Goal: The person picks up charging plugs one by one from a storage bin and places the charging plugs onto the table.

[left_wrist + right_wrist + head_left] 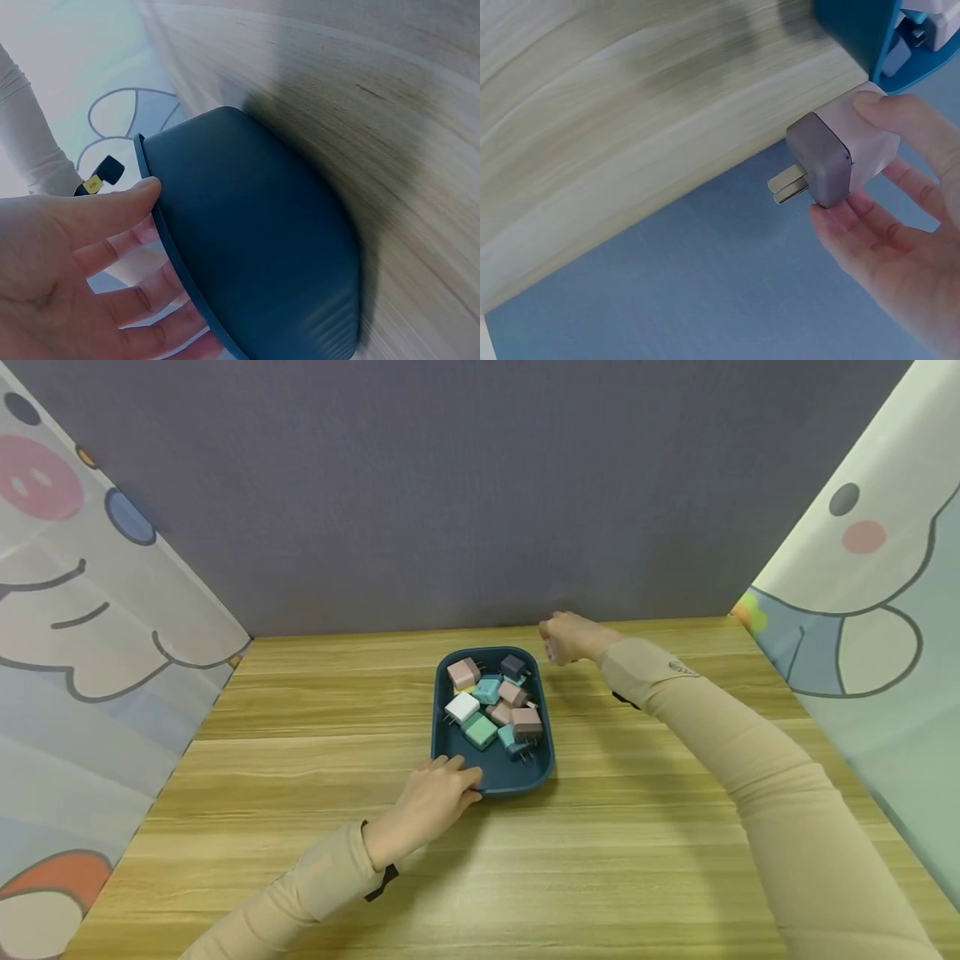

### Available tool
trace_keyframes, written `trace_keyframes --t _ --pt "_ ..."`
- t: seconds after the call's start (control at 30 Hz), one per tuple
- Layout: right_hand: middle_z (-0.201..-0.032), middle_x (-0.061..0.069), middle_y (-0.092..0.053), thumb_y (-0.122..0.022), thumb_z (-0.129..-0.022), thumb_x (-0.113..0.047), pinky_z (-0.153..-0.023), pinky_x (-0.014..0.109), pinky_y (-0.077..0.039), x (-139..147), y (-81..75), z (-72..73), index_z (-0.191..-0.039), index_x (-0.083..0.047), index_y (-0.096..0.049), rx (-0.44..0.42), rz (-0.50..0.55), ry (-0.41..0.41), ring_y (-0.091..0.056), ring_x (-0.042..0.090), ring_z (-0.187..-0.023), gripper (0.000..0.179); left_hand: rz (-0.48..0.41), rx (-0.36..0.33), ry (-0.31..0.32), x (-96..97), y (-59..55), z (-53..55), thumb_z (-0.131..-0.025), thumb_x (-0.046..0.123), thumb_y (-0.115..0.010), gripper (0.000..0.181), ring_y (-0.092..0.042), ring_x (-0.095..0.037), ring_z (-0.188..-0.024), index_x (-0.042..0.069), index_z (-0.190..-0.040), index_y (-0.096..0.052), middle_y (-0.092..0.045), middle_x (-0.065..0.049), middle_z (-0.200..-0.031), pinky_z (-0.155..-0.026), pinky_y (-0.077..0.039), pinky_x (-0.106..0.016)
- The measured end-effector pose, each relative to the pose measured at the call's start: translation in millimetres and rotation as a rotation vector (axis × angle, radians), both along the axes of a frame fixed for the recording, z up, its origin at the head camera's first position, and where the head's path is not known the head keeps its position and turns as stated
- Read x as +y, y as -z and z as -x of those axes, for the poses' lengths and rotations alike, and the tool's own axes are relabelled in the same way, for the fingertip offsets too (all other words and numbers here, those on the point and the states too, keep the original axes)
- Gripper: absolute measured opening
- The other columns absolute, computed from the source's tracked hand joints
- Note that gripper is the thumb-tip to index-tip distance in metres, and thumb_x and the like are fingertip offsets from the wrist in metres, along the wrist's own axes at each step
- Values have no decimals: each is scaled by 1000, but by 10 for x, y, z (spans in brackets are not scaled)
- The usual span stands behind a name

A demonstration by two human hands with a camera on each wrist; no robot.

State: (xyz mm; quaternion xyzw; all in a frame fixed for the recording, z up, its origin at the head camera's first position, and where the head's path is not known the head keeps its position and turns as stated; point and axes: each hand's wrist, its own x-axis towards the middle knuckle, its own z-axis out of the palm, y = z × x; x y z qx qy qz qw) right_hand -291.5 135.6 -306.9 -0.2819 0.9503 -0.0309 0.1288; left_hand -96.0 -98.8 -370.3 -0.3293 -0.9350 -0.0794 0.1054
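Observation:
A dark blue plastic bin point(480, 772) stands on the table, holding several charger plugs in pink, white, green, teal and dark navy. My left hand point(431, 802) grips its near left rim. In the left wrist view the thumb lies on the bin's outer wall point(247, 225) while the fingers reach over the rim. Just beyond the bin's far right corner is my right hand point(576, 637). Between its thumb and fingers it pinches a pink charger plug point(862, 135) with a grey-mauve end, its two metal prongs pointing away from the palm. That plug is mostly hidden in the head view.
The bin stands mid-table on the wood-grain tabletop point(322, 718). A grey-blue panel point(480, 502) rises along the table's back edge. Cartoon-printed sheets flank the left point(112, 635) and right point(892, 635) sides.

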Motion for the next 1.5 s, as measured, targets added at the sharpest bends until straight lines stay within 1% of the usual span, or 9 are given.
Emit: trace_keyframes --t 0.2,0.4,0.53,0.63,0.73,0.83,1.07,1.23,1.5 --pt "-101 20 -51 -53 -82 -8 -71 37 -43 38 99 70 -106 2 -53 -3 -21 41 -48 29 -85 26 -4 2 -2 1 3 10 -74 24 -70 17 -40 -10 -54 19 -69 -54 -44 5 -64 -48 -29 -21" --pt "-102 21 -51 -51 -82 -5 -58 30 -46 79 203 122 -106 3 -52 -39 -7 97 -54 25 -73 26 -1 7 -5 -4 8 11 -74 25 -70 17 -39 -10 -53 20 -69 -54 -43 5 -63 -48 -29 -20" --pt "-94 16 -51 -48 -81 -3 -59 31 -41 106 264 144 -101 0 -52 -72 -6 148 -50 22 -68 21 -4 16 -7 -2 14 16 -74 25 -70 17 -40 -10 -54 20 -69 -54 -44 5 -64 -48 -30 -21" --pt "-88 13 -51 -47 -80 -2 -59 31 -39 125 306 145 -98 -1 -52 -84 1 163 -49 21 -66 19 -7 17 -9 3 20 17 -74 25 -71 17 -41 -10 -54 20 -69 -55 -44 5 -64 -48 -30 -21" --pt "-87 14 -53 -48 -79 -1 -58 30 -40 142 347 136 -99 1 -53 -66 1 150 -49 21 -66 21 -16 8 -9 11 24 19 -74 24 -71 17 -41 -10 -54 19 -70 -55 -44 5 -64 -48 -30 -21" --pt "-91 15 -52 -50 -78 -1 -60 31 -39 151 390 130 -100 1 -53 -49 -14 141 -47 23 -72 22 -22 2 -10 16 26 22 -74 24 -71 17 -40 -10 -55 19 -70 -55 -44 5 -64 -48 -29 -21" --pt "-97 19 -54 -49 -80 -4 -69 37 -41 177 473 162 -101 3 -54 -18 -35 91 -49 28 -83 23 -20 9 -12 29 29 27 -74 24 -70 16 -41 -11 -55 19 -71 -56 -45 4 -64 -49 -30 -21" --pt "-92 17 -56 -50 -79 -3 -66 35 -40 180 514 177 -97 3 -56 -26 -7 92 -49 26 -77 20 -29 1 -5 30 33 22 -74 24 -71 14 -42 -11 -55 18 -71 -58 -46 4 -64 -49 -30 -21" --pt "-100 18 -54 -49 -82 -4 -66 34 -38 165 578 153 -102 2 -57 -40 15 124 -47 25 -83 22 -25 -2 -4 32 35 13 -74 24 -70 14 -41 -11 -54 18 -72 -58 -46 4 -64 -49 -29 -20"
